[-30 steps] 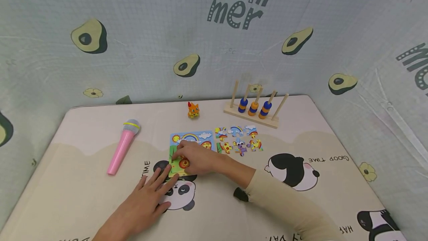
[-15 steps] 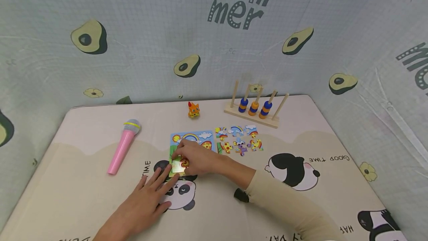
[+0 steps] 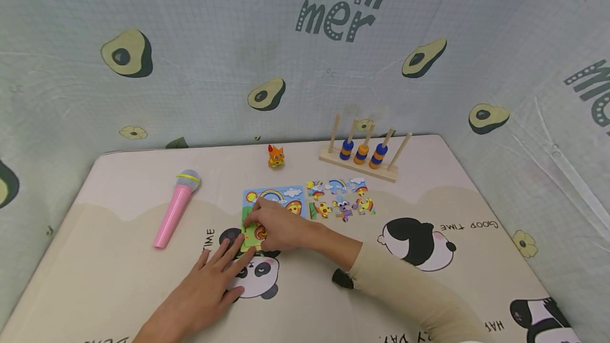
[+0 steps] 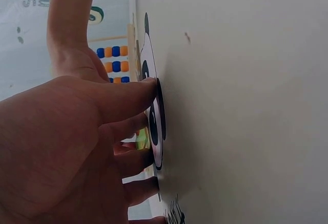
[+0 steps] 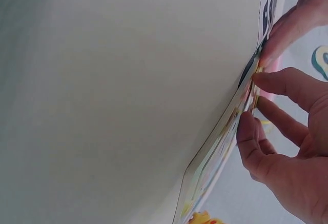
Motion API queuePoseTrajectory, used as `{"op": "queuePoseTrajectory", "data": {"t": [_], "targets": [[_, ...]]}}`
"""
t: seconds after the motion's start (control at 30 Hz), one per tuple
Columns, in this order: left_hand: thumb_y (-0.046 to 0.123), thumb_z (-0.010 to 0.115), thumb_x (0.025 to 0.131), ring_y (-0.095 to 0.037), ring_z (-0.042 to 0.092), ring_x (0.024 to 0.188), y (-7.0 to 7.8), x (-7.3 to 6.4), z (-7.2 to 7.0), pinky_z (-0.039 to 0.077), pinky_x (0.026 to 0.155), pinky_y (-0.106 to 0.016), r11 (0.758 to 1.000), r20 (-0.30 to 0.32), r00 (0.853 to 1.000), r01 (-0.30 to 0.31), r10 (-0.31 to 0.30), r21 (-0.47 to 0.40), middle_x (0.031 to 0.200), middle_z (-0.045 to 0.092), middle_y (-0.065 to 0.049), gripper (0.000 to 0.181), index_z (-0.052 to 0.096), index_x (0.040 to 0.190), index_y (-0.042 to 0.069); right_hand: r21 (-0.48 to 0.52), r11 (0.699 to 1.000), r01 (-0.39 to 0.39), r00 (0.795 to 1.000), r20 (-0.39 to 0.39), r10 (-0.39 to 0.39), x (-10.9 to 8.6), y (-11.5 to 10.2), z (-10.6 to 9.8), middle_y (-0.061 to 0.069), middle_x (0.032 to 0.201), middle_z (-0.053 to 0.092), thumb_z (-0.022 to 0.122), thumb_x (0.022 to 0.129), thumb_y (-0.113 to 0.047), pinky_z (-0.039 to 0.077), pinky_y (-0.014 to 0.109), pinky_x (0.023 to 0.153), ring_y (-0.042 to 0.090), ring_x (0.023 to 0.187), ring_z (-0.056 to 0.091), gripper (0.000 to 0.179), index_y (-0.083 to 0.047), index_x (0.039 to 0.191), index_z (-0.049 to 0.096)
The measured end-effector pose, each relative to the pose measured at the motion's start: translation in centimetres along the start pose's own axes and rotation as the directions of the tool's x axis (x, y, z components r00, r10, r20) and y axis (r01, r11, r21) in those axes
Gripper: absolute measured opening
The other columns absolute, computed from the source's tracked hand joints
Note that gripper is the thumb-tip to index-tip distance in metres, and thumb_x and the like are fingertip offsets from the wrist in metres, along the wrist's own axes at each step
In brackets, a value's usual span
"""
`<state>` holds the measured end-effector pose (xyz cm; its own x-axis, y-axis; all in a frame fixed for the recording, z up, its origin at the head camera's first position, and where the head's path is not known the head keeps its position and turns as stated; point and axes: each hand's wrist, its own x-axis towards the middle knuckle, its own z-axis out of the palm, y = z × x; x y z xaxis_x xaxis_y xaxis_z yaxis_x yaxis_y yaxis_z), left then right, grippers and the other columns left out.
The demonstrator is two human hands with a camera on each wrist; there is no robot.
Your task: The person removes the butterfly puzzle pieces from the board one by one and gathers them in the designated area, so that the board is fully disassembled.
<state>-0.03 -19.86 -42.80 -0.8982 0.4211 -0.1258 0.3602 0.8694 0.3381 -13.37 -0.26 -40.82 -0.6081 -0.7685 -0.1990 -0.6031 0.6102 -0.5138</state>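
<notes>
A picture puzzle board (image 3: 292, 193) with a sun, rainbow and clouds lies mid-table. My right hand (image 3: 283, 226) reaches over it from the right, thumb and fingers bent down around a puzzle piece (image 3: 260, 232) with a snail picture at the board's lower left. In the right wrist view those fingertips (image 5: 246, 126) pinch at the board's surface; the piece's edges are mostly hidden. My left hand (image 3: 207, 287) lies flat with spread fingers, its fingertips touching the board's lower left edge. Several loose puzzle pieces (image 3: 342, 208) lie in two rows right of the board.
A pink toy microphone (image 3: 175, 210) lies to the left. Behind the board stands a small orange fox toy (image 3: 276, 156). A wooden peg rack with blue and orange beads (image 3: 361, 155) stands at the back right, near the fabric wall (image 3: 200, 68).
Half a second ago the snail piece caught a bright glare under my right hand; now its picture shows again. The right hand has shifted only slightly. My left hand stays put.
</notes>
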Motion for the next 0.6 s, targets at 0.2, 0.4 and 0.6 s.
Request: {"op": "queuePoseTrajectory", "data": {"t": [0.2,0.4,0.6], "targets": [[0.036,0.072,0.097,-0.045,0.033,0.154,0.1,0.1,-0.1,0.030,0.117,-0.073,1.000,0.026,1.000,0.013,-0.012,-0.012,0.171,0.030,-0.011,0.070,0.044,0.160,0.023,0.002,1.000,0.002,1.000,-0.003,-0.002,-0.3,0.1,-0.2,0.000,0.129,0.056,0.085,0.082,-0.007,0.047,0.018,0.090,0.011,0.111,0.051,0.050,-0.018,0.129,0.072],[0.037,0.072,0.097,-0.045,0.033,0.154,0.2,0.1,-0.2,0.030,0.118,-0.072,1.000,0.027,0.999,0.020,-0.020,-0.002,0.172,0.030,-0.010,0.070,0.044,0.160,0.024,0.017,1.000,-0.012,1.000,-0.018,0.013,-0.9,0.9,-0.4,0.000,0.130,0.055,0.085,0.082,-0.007,0.048,0.019,0.094,0.013,0.114,0.051,0.048,-0.019,0.128,0.072],[0.036,0.071,0.098,-0.044,0.034,0.154,0.2,0.0,0.1,0.031,0.118,-0.072,1.000,0.008,1.000,0.013,-0.013,0.003,0.171,0.031,-0.009,0.069,0.044,0.160,0.024,0.037,0.999,-0.012,0.999,-0.044,0.014,-1.8,1.8,-0.6,-0.001,0.125,0.055,0.083,0.080,-0.004,0.049,0.017,0.083,0.009,0.101,0.053,0.048,-0.018,0.125,0.073]]}}
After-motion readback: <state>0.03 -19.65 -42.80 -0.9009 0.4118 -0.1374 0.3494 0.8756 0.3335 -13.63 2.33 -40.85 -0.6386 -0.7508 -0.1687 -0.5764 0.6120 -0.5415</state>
